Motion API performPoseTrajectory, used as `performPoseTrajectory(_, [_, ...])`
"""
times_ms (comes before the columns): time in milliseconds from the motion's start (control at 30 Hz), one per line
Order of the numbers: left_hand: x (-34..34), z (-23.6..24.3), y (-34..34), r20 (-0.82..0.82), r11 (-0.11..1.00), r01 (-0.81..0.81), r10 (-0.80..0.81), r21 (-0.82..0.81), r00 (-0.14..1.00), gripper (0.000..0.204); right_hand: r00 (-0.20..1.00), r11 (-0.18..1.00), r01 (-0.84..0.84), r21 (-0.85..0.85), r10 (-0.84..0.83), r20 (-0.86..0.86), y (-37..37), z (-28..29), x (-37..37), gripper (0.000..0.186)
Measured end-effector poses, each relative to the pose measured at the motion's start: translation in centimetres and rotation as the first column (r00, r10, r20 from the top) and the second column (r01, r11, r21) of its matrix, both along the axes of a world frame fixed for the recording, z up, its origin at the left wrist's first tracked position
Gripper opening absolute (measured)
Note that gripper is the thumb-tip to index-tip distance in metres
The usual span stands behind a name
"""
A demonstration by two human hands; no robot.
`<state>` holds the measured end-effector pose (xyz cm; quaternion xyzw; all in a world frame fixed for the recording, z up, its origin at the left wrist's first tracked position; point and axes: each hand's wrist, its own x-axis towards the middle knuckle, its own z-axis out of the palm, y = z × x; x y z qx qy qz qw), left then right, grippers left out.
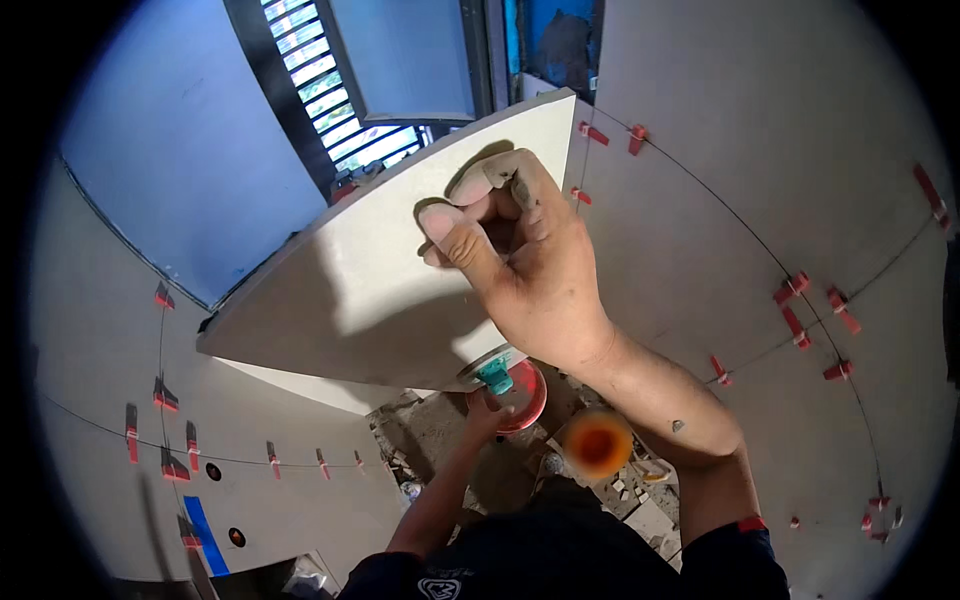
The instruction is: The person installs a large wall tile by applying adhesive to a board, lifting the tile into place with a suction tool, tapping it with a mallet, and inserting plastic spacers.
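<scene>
A large cream tile (330,300) stands tilted in front of me, filling the middle of the view. My left hand (485,412) grips a suction cup with a teal handle (495,375) at the tile's lower edge. My right hand (510,255) is raised close against the tile's pale face, casting a shadow on it. Its fingers and thumb curl inward, and I cannot make out whether anything is between them. A round red object (520,415), perhaps a bucket, sits below the tile behind my left hand.
Tiled walls (680,80) on both sides carry several red levelling wedges (795,285) along the joints. A barred window (310,75) with a pale panel is behind the tile. Rubble and tile scraps (620,490) lie on the floor, with a blurred orange round thing (597,441) at lower right.
</scene>
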<state>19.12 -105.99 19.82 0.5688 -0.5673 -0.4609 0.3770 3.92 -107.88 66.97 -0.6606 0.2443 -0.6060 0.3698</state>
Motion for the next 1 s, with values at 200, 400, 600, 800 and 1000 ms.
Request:
performPoseTrajectory(200, [-5.1, -5.7, -3.6, 0.005, 0.901, -0.430, 0.431, -0.059, 0.902, 0.077, 0.991, 0.977, -0.131, -0.170, 0.133, 0.003, -5.8, -2.6, -0.6, 0.026])
performPoseTrajectory(400, [-4.7, -6.0, -4.6, 0.008, 0.892, -0.443, 0.444, 0.088, 0.896, 0.053, 0.982, 0.967, 0.183, 0.177, -0.190, 0.021, -9.9, -11.4, -6.3, 0.031])
performPoseTrajectory(600, [-5.0, -6.4, -6.0, -0.087, 0.918, -0.382, 0.391, 0.105, 0.916, 0.066, 0.797, 0.915, 0.394, 0.086, -0.294, -0.527, -13.0, -23.4, -8.7, 0.030])
performPoseTrajectory(800, [-5.6, -3.3, -7.9, -0.104, 0.959, -0.275, 0.280, 0.066, 0.954, 0.061, 0.738, 0.938, 0.309, -0.158, -0.341, -0.582, -14.0, -24.3, -8.5, 0.011])
performPoseTrajectory(1000, [-4.5, -1.3, -7.5, -0.098, 0.983, -0.185, 0.184, 0.005, 0.978, 0.055, 0.729, 0.798, 0.249, -0.549, -0.527, -0.436, -16.2, -26.0, -6.9, 0.025])
